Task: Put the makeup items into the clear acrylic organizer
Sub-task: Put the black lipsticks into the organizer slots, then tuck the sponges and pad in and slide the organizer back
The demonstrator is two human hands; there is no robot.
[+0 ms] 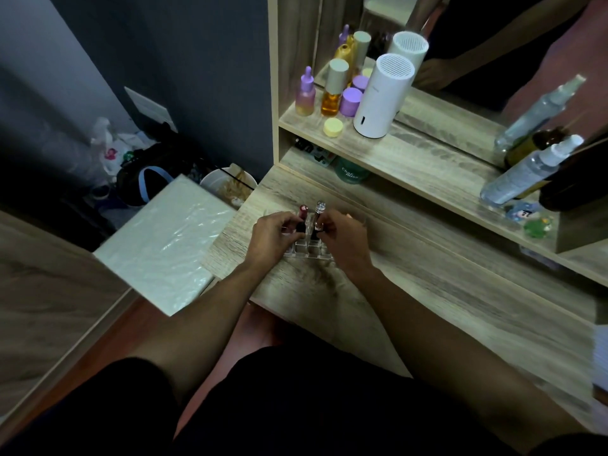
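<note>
Head view: both lipsticks [303, 218] upright in organizer [307, 250]; hands [273, 236] gripping.

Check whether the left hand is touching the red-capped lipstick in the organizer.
Touching. In the head view the left hand has its fingertips closed around the lower body of the red-capped lipstick, which stands upright in the clear acrylic organizer; no gap shows between them.
</note>
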